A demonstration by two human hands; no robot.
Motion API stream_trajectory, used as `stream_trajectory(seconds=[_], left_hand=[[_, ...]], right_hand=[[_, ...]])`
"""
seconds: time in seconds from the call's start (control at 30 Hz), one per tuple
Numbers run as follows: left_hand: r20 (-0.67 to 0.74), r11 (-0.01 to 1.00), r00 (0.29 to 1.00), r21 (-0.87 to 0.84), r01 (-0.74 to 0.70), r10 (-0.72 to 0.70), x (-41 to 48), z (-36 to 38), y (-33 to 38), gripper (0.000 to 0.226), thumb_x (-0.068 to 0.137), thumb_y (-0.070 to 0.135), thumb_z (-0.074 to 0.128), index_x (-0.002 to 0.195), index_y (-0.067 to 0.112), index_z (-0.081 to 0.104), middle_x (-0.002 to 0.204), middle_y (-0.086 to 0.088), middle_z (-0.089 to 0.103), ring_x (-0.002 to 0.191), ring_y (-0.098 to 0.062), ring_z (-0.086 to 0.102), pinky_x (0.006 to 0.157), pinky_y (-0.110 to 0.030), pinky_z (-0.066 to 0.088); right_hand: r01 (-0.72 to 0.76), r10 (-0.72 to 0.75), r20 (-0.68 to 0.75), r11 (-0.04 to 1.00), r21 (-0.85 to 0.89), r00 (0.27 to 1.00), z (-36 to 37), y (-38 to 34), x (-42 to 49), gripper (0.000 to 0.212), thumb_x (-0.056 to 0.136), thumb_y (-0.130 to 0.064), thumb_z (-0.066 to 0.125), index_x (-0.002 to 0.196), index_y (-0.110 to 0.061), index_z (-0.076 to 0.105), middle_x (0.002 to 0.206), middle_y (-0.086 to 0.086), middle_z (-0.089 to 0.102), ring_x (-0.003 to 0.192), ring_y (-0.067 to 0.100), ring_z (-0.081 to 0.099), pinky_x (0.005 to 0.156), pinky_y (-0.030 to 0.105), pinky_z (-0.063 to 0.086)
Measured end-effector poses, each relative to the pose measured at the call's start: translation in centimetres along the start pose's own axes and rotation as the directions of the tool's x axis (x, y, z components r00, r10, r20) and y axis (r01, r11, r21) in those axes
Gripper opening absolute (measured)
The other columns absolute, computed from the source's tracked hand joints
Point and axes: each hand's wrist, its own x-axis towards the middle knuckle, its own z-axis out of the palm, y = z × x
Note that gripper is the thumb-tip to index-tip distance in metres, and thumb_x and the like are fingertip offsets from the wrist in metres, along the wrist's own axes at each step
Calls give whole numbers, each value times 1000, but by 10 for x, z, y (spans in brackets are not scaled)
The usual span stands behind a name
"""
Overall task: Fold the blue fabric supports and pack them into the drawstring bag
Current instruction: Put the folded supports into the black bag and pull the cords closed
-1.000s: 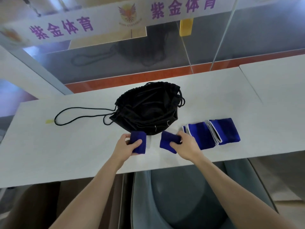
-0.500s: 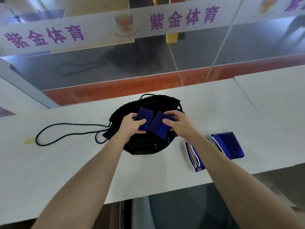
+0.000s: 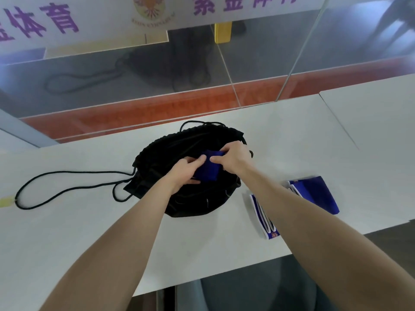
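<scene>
A black drawstring bag (image 3: 161,153) lies open on the white table (image 3: 67,243). Both my hands are over its mouth. My left hand (image 3: 186,173) and my right hand (image 3: 233,160) together grip folded blue fabric supports (image 3: 207,170), pressed together inside the bag's opening. I cannot tell the two pieces apart where the fingers cover them. Two more blue supports (image 3: 314,196) with white edging lie flat on the table to the right of the bag, partly hidden by my right forearm.
The bag's black cord (image 3: 67,187) loops leftward across the table, ending near a yellow tag (image 3: 6,202) at the left edge. A glass partition (image 3: 202,75) with an orange base strip stands just behind the table. A table seam runs at the right.
Both hands have carried the small folded blue supports from the table's front edge up over the bag and lowered them into its mouth, bringing the pieces together.
</scene>
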Motion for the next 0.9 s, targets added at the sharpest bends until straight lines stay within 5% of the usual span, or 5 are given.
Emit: stream_trajectory(seconds=[0.3, 0.47, 0.57, 0.7, 0.9], left_hand=[[56, 988, 993, 109, -110, 105, -11, 6, 0, 80, 95, 32, 87, 160, 35, 40, 141, 6, 64, 121, -19, 72, 92, -40, 68], [-59, 989, 994, 115, -90, 97, -8, 10, -3, 63, 96, 25, 84, 149, 36, 52, 136, 5, 67, 114, -23, 75, 90, -43, 68], [-94, 990, 994, 130, -50, 63, -8, 14, -2, 55, 96, 23, 79, 143, 33, 54, 129, 3, 70, 111, -21, 74, 94, -46, 67], [-202, 999, 979, 42, 30, -21, -8, 16, 1, 52, 95, 22, 71, 143, 23, 51, 132, -10, 68, 109, -27, 73, 93, -52, 67], [-130, 588, 885, 788, -182, 448, -23, 13, -3, 66, 94, 27, 73, 152, 37, 43, 149, -6, 38, 126, -31, 57, 87, -48, 63]], right_hand=[[102, -105, 62, 993, 57, 993, 6, 4, -10, 25, 98, -39, 77, 110, -18, 83, 92, 3, 81, 85, 21, 78, 86, 45, 66], [208, -269, -290, 952, -224, 919, -4, 26, -30, 35, 97, -29, 73, 126, -13, 67, 119, 6, 68, 107, 27, 67, 90, 43, 59], [-24, -26, -257, 981, -191, 966, -7, 39, -37, 84, 84, -42, 85, 148, -9, 43, 132, 10, 57, 117, 32, 63, 90, 45, 59], [-126, 147, -129, 980, 156, 981, -6, 47, -39, 72, 88, -13, 75, 151, -16, 40, 112, 4, 65, 110, 34, 70, 86, 45, 62], [-34, 88, -201, 965, 261, 976, -4, 51, -61, 85, 95, -9, 65, 167, -25, 21, 108, 2, 71, 93, 25, 70, 76, 35, 53]])
